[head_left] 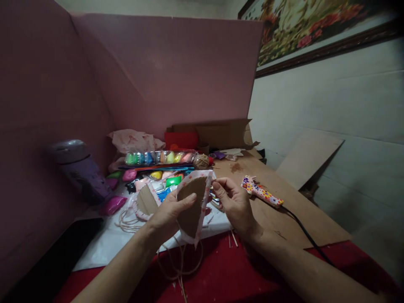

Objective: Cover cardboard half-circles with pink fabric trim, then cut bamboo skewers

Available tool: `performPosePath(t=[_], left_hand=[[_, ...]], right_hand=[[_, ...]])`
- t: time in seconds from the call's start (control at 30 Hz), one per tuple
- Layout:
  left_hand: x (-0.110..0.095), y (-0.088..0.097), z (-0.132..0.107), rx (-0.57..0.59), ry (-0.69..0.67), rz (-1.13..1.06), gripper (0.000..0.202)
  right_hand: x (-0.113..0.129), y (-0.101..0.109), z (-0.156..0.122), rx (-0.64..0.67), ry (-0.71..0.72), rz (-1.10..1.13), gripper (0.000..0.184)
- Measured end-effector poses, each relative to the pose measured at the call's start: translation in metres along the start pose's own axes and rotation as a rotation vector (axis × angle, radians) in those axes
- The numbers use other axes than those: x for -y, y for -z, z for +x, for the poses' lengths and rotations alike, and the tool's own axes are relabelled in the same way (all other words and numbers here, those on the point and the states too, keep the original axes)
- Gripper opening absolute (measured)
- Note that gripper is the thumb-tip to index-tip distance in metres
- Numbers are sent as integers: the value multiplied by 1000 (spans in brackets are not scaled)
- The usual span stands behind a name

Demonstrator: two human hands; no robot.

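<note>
In left hand (167,216), fabric-edged cardboard piece (192,206) upright, tip downward.

Two bare forearms rise into frame, the left forearm (126,263) from 7 o'clock and the right forearm (303,265) from 4 o'clock, converging just below centre. The left hand (170,214) is closed in a grip, thumb stretched toward 2 o'clock, its fingers curled out of sight. The right hand (235,206), close by at 3 o'clock of the left, shows its back to the camera and pinches thumb and forefinger together, tips pointing toward 10 o'clock.
</note>
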State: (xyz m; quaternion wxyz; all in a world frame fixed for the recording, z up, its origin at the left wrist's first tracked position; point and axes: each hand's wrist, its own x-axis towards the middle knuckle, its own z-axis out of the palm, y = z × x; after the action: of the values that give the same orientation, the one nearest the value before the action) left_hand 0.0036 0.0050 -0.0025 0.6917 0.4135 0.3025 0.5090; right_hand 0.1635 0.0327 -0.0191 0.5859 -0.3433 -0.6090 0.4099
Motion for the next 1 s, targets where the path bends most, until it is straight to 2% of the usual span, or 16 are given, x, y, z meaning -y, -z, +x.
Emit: performPosePath(t=[0.17, 0.27, 0.37, 0.47, 0.53, 0.6, 0.67, 0.73, 0.77, 0.87, 1.0], left_hand=[[4, 1, 0, 35, 27, 53, 28], [4, 1, 0, 35, 45, 75, 32], [2, 0, 0, 5, 28, 53, 37], [-2, 0, 0, -40, -2, 17, 48], [-3, -1, 0, -71, -13, -3, 57], [-5, -1, 0, -102, -29, -27, 63], [-6, -2, 1, -125, -44, -40, 65], [-6, -3, 1, -136, -43, -31, 63], [-7, -3, 1, -137, -39, -22, 62], [-7, -4, 0, -136, -31, 3, 61], [-7, -3, 0, -112, -14, 43, 62]], right_hand=[[-3, -1, 2, 34, -24, 116, 24], [-5, 0, 4, 62, -14, 85, 26], [7, 7, 7, 74, 7, -6, 30], [28, 32, 15, 51, 38, -225, 29], [36, 59, 23, 47, 84, -451, 24], [34, 90, 31, 60, 104, -759, 22], [22, 116, 36, 197, 27, -1053, 21], [8, 132, 35, 371, -98, -1210, 22], [2, 136, 33, 387, -140, -1272, 24], [-6, 135, 26, 369, -144, -1327, 35], [1, 130, 26, 259, -117, -1160, 26]])
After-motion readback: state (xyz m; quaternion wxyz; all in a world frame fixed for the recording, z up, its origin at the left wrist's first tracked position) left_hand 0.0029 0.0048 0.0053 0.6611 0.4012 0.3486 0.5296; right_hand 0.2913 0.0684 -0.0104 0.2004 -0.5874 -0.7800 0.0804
